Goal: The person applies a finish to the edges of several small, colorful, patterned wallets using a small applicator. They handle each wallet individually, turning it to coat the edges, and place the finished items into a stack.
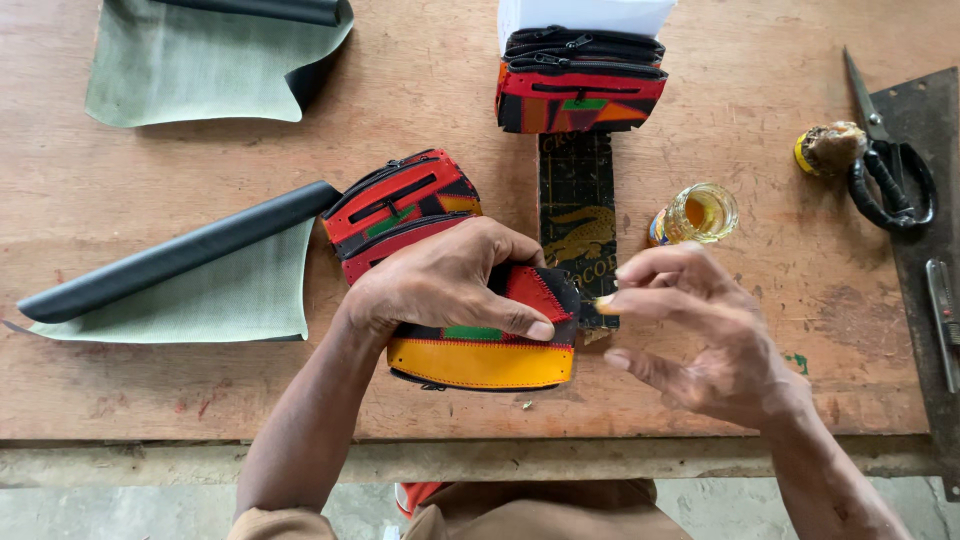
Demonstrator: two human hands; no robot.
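At the far left of the wooden table (120,390) lie two rolled sheets (200,270) of grey-green lined material, one near the back edge. Your left hand (440,285) presses down on a colourful pouch (485,350) just inside the front edge, thumb along its side. Your right hand (700,330) hovers beside the pouch, its fingers loosely pinched on nothing I can make out. Bare wood lies beyond it, then a small glass jar (700,212) and scissors (885,165) near the right edge.
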